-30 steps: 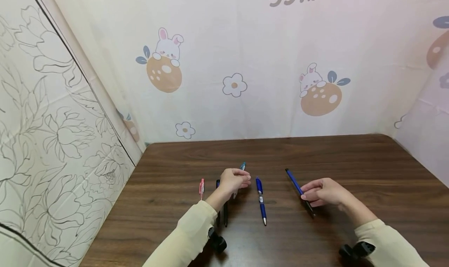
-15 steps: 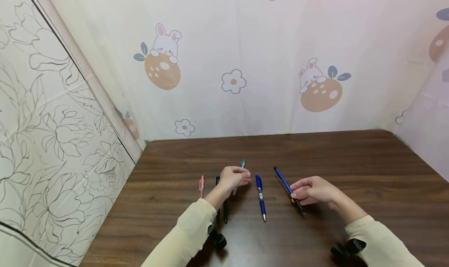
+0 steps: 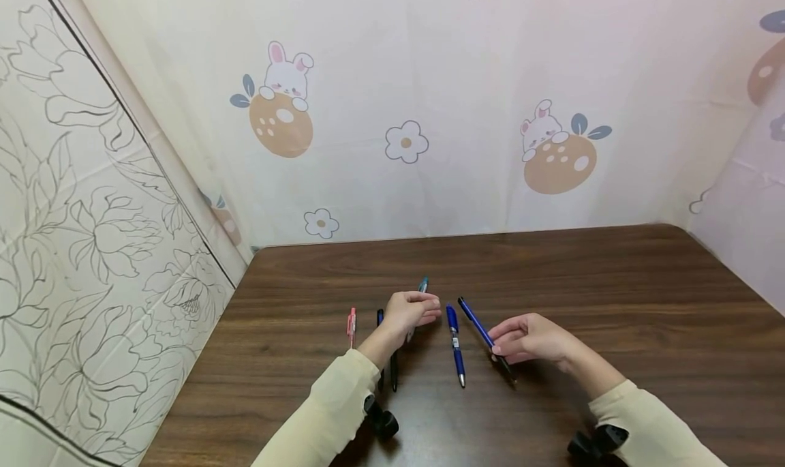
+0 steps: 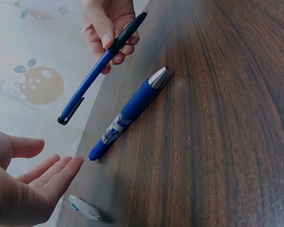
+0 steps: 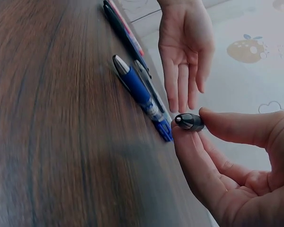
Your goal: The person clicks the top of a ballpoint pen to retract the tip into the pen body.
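My right hand (image 3: 532, 337) pinches a slim blue pen with a black tip section and clip (image 3: 475, 322) between thumb and fingers. In the left wrist view that pen (image 4: 92, 75) is held above the table, tilted. Left of it a thicker dark-blue pen with a silver tip (image 3: 456, 348) lies on the wood. My left hand (image 3: 407, 315) hovers over a clear pen with a teal end (image 3: 423, 285), partly hiding it. The left wrist view shows the left hand (image 4: 31, 184) with fingers extended and nothing in them; the clear pen (image 4: 85, 208) lies apart from it.
Beneath both hands is a dark wooden table (image 3: 270, 399). A pink pen (image 3: 351, 324) and two dark pens (image 3: 394, 371) lie left of the left hand, partly covered by its arm. A patterned curtain (image 3: 356, 112) hangs behind the table's far edge.
My right hand has moved left with the slim blue pen, bringing it close to the thicker blue pen. The left hand has stayed nearly in place.
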`<state>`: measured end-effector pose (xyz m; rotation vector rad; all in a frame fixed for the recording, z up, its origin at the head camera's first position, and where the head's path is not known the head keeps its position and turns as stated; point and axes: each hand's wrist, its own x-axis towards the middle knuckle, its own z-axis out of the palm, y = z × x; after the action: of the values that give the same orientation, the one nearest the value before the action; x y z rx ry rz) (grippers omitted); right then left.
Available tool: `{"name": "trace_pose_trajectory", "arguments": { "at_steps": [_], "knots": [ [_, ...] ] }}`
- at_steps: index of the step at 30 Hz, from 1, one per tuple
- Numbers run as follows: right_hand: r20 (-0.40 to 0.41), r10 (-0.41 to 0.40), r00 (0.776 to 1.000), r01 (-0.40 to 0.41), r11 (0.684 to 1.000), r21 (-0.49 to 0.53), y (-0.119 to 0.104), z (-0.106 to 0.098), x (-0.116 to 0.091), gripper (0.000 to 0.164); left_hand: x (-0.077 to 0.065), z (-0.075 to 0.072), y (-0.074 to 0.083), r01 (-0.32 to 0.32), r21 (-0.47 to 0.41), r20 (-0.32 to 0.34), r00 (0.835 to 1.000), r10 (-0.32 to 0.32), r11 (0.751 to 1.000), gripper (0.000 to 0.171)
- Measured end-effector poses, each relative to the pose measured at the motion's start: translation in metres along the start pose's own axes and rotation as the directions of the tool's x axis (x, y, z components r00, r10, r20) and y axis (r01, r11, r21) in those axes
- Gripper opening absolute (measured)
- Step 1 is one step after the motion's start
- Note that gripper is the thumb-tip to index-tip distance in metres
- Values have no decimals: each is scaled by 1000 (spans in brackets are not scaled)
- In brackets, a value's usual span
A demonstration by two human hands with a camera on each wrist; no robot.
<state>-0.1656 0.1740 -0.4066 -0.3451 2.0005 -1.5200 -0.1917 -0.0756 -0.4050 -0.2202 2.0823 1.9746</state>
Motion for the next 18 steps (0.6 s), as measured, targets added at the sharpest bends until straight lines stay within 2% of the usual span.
{"name": "trace_pose_trajectory", "arguments": {
  "at_steps": [9,18],
  "knots": [
    [31,-19,999,19,1000,20,-5,9,3,47,0,-1,0,6,-86,56,998,-1,996,27],
    [52,-46,998,43,997,63,-10,21,4,45,-1,4,0,9,-183,103,995,10,983,29]
  ]
}}
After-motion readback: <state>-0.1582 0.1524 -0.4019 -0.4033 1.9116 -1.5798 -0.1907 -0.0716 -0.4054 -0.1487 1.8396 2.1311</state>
